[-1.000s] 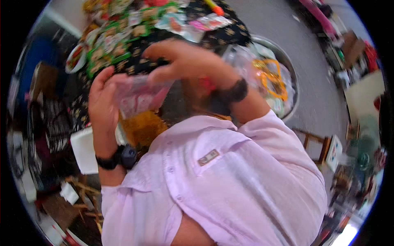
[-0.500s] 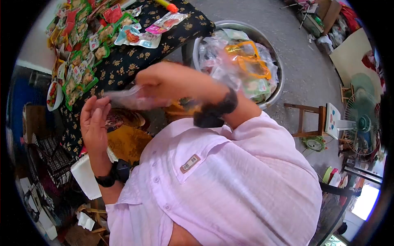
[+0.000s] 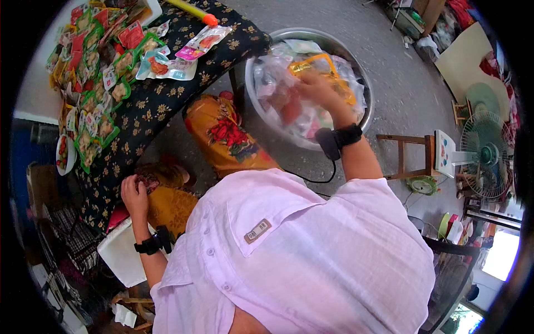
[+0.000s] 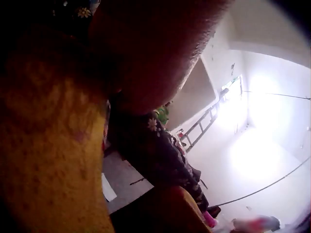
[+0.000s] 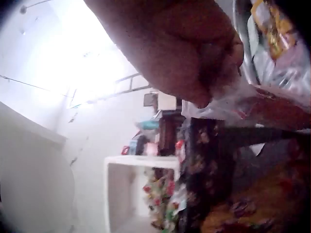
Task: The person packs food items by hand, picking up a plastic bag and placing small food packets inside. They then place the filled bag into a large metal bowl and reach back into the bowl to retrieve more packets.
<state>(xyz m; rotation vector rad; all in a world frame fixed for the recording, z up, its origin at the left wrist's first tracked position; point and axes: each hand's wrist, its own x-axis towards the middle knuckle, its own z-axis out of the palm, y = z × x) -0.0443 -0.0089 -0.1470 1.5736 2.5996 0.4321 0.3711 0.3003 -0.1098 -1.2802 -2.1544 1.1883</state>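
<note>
Over the metal basin (image 3: 371, 99), the right hand (image 3: 322, 93) grips a clear plastic packet (image 3: 289, 106) with reddish-brown contents, blurred in the head view. The right wrist view shows the curled fingers of the right hand (image 5: 170, 53) on the clear plastic (image 5: 221, 110). Clear packets and an orange-yellow one (image 3: 340, 88) fill the basin. The left hand (image 3: 134, 196) lies by the table's near edge at the patterned yellow trousers (image 3: 169, 210), fingers loosely bent, holding nothing visible. In the left wrist view the left hand (image 4: 150, 53) is dark and close.
The flowered dark tablecloth (image 3: 150, 118) bears many green-edged food packs (image 3: 89, 145), two separate pouches and a yellow stick with an orange tip (image 3: 208, 20). A small white bowl (image 3: 68, 156) stands at its left. Right of the basin are a wooden stool (image 3: 401, 156) and a fan (image 3: 486, 154).
The right hand has moved right from in front of the body to above the basin, carrying the clear packet. The left hand has lowered and is apart from it. The view has shifted.
</note>
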